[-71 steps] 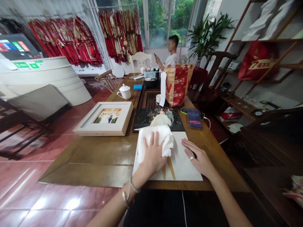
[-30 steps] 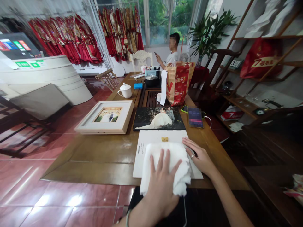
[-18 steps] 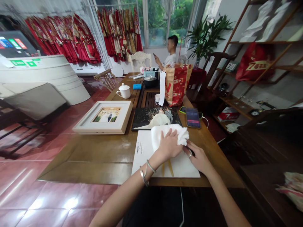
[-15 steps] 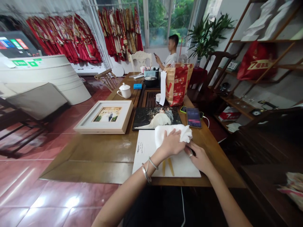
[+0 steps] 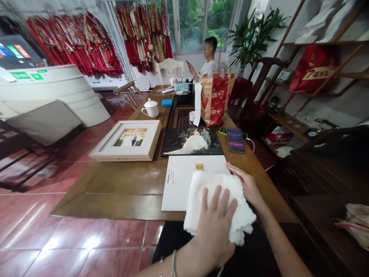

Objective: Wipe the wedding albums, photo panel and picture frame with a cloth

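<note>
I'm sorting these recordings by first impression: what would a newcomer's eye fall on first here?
Probably the left hand, spread on a white cloth at front centre, hiding the near right part of a white panel. Next, the red and gold garments hanging at the back left. Then the red-and-brown paper bag, standing farther along the wooden table.

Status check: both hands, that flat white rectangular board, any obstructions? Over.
Left hand spread on ragged-edged white cloth. Right hand at right edge of flat white rectangular board. Cloth hides board's near right corner.
</note>
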`<state>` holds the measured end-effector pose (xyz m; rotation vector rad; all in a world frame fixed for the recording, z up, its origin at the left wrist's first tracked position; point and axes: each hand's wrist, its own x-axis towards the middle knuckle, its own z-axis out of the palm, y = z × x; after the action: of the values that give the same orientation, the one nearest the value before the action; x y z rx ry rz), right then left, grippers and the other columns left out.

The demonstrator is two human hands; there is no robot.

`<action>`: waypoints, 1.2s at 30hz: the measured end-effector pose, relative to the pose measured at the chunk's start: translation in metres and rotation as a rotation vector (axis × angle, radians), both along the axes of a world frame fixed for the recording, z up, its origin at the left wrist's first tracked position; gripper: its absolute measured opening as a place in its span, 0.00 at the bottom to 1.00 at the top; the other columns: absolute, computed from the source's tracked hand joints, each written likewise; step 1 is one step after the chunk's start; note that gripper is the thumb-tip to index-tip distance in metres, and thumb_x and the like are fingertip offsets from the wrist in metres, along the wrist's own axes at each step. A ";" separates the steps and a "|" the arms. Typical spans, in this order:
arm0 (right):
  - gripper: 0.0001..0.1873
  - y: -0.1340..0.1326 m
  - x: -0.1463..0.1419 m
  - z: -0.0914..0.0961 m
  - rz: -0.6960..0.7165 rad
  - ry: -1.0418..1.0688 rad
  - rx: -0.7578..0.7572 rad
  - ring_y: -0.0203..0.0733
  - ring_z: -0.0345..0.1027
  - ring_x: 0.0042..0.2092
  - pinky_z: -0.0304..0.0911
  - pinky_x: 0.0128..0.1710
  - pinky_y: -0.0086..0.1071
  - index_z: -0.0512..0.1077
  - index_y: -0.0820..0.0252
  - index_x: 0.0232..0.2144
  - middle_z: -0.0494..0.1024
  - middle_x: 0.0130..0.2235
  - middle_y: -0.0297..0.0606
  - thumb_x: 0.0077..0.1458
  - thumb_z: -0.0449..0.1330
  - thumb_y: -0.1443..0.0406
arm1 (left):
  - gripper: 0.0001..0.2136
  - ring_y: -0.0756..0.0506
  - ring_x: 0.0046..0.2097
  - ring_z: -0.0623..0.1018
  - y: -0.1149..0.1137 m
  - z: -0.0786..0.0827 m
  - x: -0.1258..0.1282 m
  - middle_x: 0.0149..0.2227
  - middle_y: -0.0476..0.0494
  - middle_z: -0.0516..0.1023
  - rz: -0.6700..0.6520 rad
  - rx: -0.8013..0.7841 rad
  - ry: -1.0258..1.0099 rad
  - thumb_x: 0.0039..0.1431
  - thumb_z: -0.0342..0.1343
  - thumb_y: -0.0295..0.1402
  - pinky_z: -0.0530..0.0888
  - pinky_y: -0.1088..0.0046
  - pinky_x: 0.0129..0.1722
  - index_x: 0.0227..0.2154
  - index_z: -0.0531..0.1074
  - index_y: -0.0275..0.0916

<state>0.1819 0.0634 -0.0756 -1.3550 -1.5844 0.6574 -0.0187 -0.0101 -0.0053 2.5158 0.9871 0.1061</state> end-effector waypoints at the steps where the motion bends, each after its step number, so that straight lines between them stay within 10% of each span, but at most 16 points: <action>1: 0.19 0.000 0.000 0.000 -0.006 -0.002 0.001 0.47 0.63 0.59 0.59 0.59 0.45 0.73 0.54 0.49 0.71 0.56 0.39 0.58 0.51 0.62 | 0.37 0.37 0.67 0.34 -0.005 -0.001 -0.005 0.68 0.40 0.39 -0.011 -0.015 -0.003 0.54 0.54 0.43 0.33 0.46 0.63 0.65 0.48 0.38; 13: 0.19 -0.001 -0.011 0.004 0.008 -0.209 0.042 0.48 0.64 0.58 0.58 0.60 0.49 0.71 0.54 0.51 0.72 0.55 0.40 0.59 0.54 0.60 | 0.41 0.43 0.67 0.44 0.012 0.018 -0.064 0.66 0.54 0.49 0.352 0.028 0.060 0.40 0.45 0.22 0.45 0.53 0.65 0.64 0.52 0.42; 24: 0.19 -0.008 -0.016 0.013 -0.063 -0.243 0.033 0.50 0.64 0.58 0.61 0.58 0.48 0.71 0.52 0.52 0.69 0.58 0.40 0.59 0.53 0.59 | 0.37 0.42 0.65 0.55 0.020 -0.009 -0.196 0.61 0.49 0.64 0.666 0.287 0.028 0.43 0.40 0.17 0.55 0.51 0.62 0.60 0.59 0.46; 30: 0.24 -0.043 -0.039 0.008 -0.056 -0.302 0.045 0.52 0.55 0.63 0.56 0.61 0.50 0.65 0.54 0.57 0.65 0.61 0.42 0.58 0.55 0.56 | 0.21 0.41 0.62 0.63 0.002 -0.005 -0.154 0.61 0.43 0.63 0.593 0.185 -0.253 0.62 0.46 0.36 0.63 0.60 0.60 0.58 0.60 0.45; 36: 0.33 -0.059 -0.051 -0.007 -0.013 -0.419 -0.010 0.53 0.45 0.66 0.53 0.62 0.52 0.53 0.53 0.63 0.54 0.66 0.41 0.58 0.55 0.55 | 0.28 0.34 0.65 0.55 0.021 -0.029 -0.108 0.63 0.29 0.57 0.835 0.050 -0.292 0.63 0.43 0.42 0.57 0.50 0.61 0.61 0.53 0.32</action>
<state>0.1310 0.0047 -0.0823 -1.5813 -1.8979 0.3872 -0.1264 0.0105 -0.0346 1.8819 1.8292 0.7205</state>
